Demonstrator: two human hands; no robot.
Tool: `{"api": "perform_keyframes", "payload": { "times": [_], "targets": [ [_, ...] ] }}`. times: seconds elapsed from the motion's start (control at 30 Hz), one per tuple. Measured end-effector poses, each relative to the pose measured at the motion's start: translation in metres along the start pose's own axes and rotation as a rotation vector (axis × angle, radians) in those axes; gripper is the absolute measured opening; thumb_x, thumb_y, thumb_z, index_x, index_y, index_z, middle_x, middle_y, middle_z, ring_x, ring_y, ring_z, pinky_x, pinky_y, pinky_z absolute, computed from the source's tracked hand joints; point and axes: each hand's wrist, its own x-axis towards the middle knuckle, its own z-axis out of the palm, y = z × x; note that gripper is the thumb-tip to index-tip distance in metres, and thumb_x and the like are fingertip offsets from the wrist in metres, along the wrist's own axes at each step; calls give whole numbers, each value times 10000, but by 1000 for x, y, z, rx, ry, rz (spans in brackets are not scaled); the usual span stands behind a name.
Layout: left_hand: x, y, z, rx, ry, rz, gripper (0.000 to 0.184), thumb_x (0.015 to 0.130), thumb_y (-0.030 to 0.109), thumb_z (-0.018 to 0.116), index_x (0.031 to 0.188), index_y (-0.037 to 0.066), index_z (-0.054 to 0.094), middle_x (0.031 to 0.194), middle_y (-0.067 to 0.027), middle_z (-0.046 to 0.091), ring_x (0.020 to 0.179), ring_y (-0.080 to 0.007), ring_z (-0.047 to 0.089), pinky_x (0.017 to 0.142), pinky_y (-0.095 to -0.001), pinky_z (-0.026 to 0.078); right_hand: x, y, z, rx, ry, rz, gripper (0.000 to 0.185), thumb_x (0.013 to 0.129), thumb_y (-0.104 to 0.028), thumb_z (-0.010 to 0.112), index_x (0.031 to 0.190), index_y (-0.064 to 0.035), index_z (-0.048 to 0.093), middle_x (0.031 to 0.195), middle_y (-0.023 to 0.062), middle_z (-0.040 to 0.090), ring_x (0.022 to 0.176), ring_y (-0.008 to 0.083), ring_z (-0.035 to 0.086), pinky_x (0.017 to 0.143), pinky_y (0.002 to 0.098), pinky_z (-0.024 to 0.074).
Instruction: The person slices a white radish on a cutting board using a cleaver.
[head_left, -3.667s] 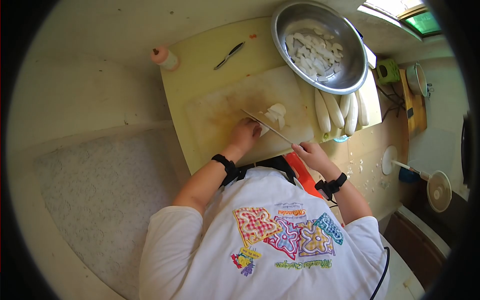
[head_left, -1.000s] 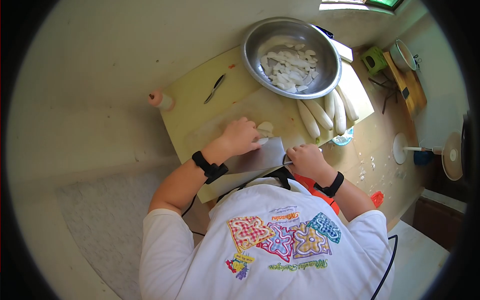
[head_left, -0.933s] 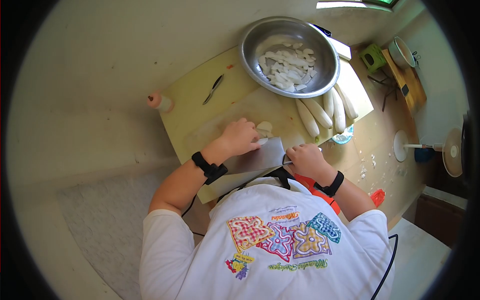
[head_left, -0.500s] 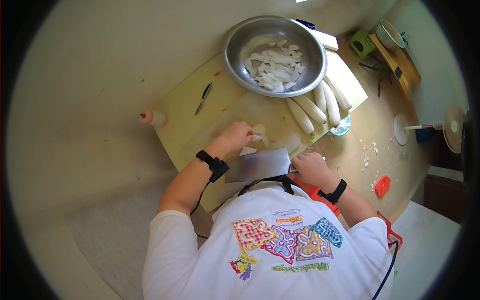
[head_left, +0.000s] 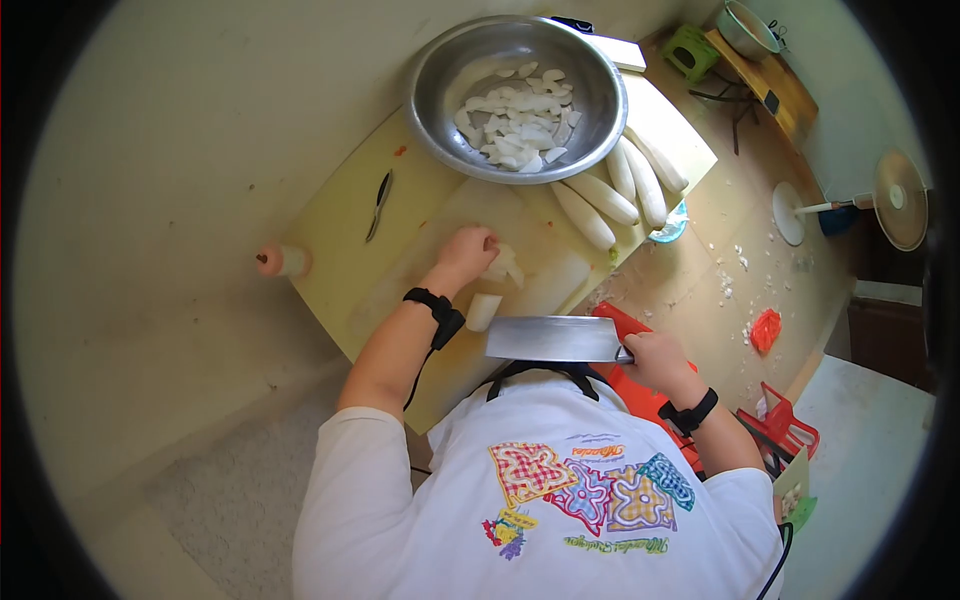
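Observation:
My right hand is closed round the handle of a cleaver, whose broad blade lies level close to my shirt, at the near side of the board. My left hand rests over the cutting board with its fingers curled together. Whatever they may pinch is hidden. Thin white radish slices lie right beside those fingertips. A short piece of white radish sits between my left wrist and the blade, apart from both.
A large metal basin holds many white slices. Several peeled white radishes lie beside it. A peeler-like tool and a pink-topped bottle are at left. Red chairs, a fan and scraps occupy the floor at right.
The cleaver has moved right and away from my left hand, its blade now turned level. My left hand no longer shows a white slice at its fingertips. The whole view has shifted slightly.

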Motion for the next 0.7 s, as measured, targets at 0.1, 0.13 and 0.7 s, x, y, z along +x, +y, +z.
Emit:
{"api": "perform_keyframes", "payload": {
  "times": [0.1, 0.13, 0.7],
  "targets": [
    [-14, -9, 4, -110, 194, 5, 247, 858, 232, 664, 1025, 58, 716, 955, -131, 690, 910, -305, 663, 796, -408, 532, 0, -2, 2, 41, 28, 26, 149, 744, -192, 701, 783, -73, 621, 733, 119, 652, 715, 337, 648, 644, 450, 522],
    [-18, -20, 10, -209, 300, -6, 233, 855, 215, 675, 1008, 41, 703, 918, -123, 679, 841, -278, 648, 755, -384, 524, 2, -4, 0, 37, 24, 15, 149, 744, -192, 701, 783, -73, 621, 733, 119, 652, 715, 337, 648, 644, 450, 522],
    [-140, -33, 54, -2, 443, 306, 191, 817, 177, 705, 987, 89, 718, 1044, -98, 689, 981, -331, 629, 833, -433, 518, 85, -37, -11, 399, -254, 65, 280, 879, -270, 680, 868, 10, 670, 716, 222, 617, 617, 349, 593, 620, 423, 484]
  ]
}}
